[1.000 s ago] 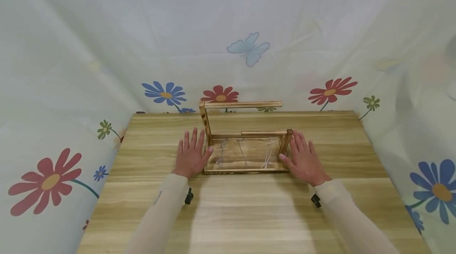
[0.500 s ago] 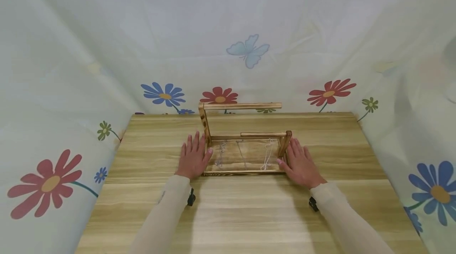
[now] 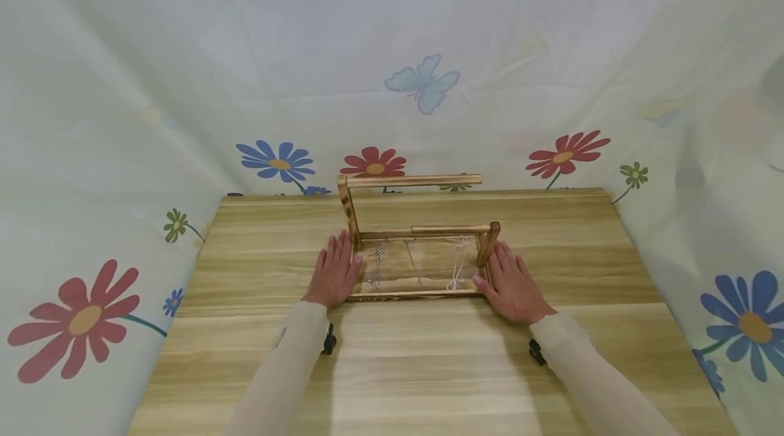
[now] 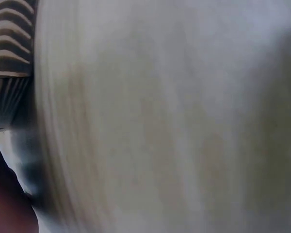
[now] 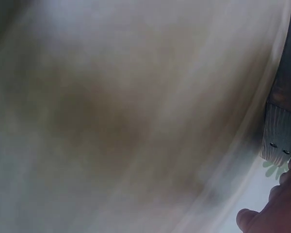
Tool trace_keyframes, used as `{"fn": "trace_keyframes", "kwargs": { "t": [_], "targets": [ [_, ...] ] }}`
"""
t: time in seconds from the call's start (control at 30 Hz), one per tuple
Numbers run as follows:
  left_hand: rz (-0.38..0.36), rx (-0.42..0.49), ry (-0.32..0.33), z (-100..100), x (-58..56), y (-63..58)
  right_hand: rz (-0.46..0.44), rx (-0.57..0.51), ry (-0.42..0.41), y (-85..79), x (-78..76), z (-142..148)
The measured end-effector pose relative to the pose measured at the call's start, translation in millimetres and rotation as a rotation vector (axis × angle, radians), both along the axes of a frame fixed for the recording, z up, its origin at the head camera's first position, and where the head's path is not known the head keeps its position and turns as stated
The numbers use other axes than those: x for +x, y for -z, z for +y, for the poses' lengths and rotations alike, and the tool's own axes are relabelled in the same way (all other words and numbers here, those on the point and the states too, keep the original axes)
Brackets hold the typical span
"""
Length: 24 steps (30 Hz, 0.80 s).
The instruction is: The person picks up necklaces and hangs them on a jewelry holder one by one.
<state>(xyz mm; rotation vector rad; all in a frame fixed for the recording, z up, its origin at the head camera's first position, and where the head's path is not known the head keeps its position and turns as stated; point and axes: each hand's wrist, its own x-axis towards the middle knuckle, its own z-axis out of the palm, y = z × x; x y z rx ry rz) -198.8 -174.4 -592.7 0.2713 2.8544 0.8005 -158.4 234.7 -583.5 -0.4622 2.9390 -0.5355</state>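
A wooden jewelry stand [image 3: 422, 179] with a tray base and bars at two heights stands toward the back of the table. Thin silvery necklaces [image 3: 458, 262] lie across its base from back to front. My left hand [image 3: 333, 277] lies along the stand's left end, fingers straight, thumb at the base's edge. Along the opposite end lies my right hand [image 3: 516, 291], also with straight fingers, its thumb over the front right corner. The left wrist view catches part of the stand [image 4: 9, 43] at its edge; in the right wrist view, an end of the stand [image 5: 282, 128] shows above my fingers [image 5: 276, 208].
The wood-grain table [image 3: 422, 368] reaches back to a pale cloth backdrop [image 3: 318, 69] printed with flowers and a butterfly. This cloth also hangs along both sides. A small black device [image 3: 329, 339] is strapped at each wrist.
Both hands have shifted slightly inward and nearer to me, closing in against the stand's ends. The right hand moved more. The stand and the necklaces stay in place.
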Motion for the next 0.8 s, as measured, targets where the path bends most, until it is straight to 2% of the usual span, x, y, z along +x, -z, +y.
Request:
{"fn": "trace_keyframes", "kwargs": {
  "t": [0.37,0.7,0.8],
  "targets": [
    [0.017,0.011,-0.02,4,0.8,8.5,0.0,0.011,0.0,2.9,3.8,2],
    [0.026,0.049,-0.025,0,0.2,13.1,0.029,0.011,-0.018,-12.3,20.3,2],
    [0.029,0.052,-0.024,-1,-0.5,11.2,0.068,0.009,-0.028,-16.6,25.9,0]
  ]
}}
